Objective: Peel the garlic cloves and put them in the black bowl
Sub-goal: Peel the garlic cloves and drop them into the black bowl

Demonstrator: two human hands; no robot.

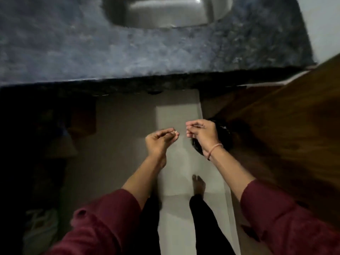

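Okay, left hand (160,140) pinches a pale garlic piece (176,132) between thumb and fingertips, held in the air below the countertop (128,52) edge and over the floor (174,111), not over any work surface. Right hand (200,134) is just beside it with fingers curled toward the thumb; can't tell whether it holds anything (too blurred, maybe a scrap of skin). Black bowl is not in view, so no peeled cloves can be counted. Main risk: the pinch is a fingertip one on a small, likely slippery piece, and if it slips the piece drops to the floor near the bare foot (198,184). Second risk: a dark glossy thing (223,137) sits right behind the right hand, possibly a bin bag, unclear; if that is for waste, the clove could go in with the skin. Third: dim light and blur make clove versus peel hard to tell apart. Sink (165,11) is well apart, at the far side of the counter.
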